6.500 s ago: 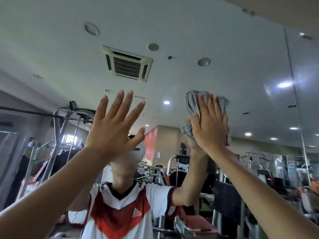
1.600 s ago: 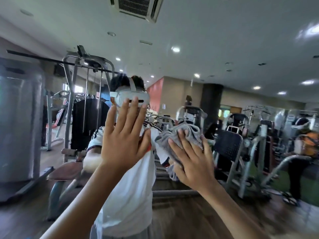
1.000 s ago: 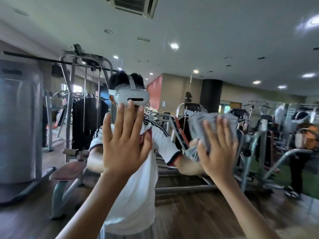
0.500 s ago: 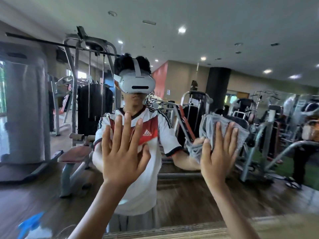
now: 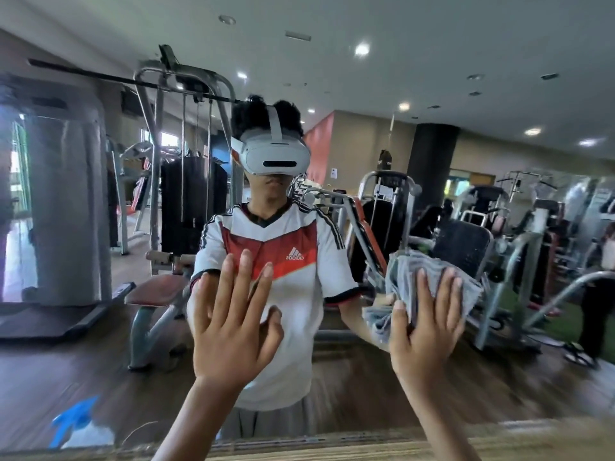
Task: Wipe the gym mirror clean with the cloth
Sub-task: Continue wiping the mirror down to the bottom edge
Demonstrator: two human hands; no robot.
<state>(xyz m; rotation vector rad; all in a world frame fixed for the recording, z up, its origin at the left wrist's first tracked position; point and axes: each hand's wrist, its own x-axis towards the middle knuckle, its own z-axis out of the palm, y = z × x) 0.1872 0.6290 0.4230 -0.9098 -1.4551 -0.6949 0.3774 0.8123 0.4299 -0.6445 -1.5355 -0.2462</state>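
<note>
The gym mirror (image 5: pixel 432 78) fills almost the whole view and reflects the room and a person in a white and red shirt. My right hand (image 5: pixel 424 331) lies flat with straight fingers on a crumpled grey cloth (image 5: pixel 401 277) and presses it against the glass at chest height, right of centre. My left hand (image 5: pixel 233 327) is spread flat on the mirror to the left of the cloth, fingers straight and pointing up. It holds nothing.
The mirror's lower edge meets a wooden ledge (image 5: pixel 366 444) along the bottom of the view. A blue object (image 5: pixel 75 420) shows at the lower left in the reflection. Weight machines and benches appear only as reflections.
Both hands have come down the mirror from well overhead to chest height. Over the last second the cloth slid right and down, and the view tilted downward so the ledge came into sight.
</note>
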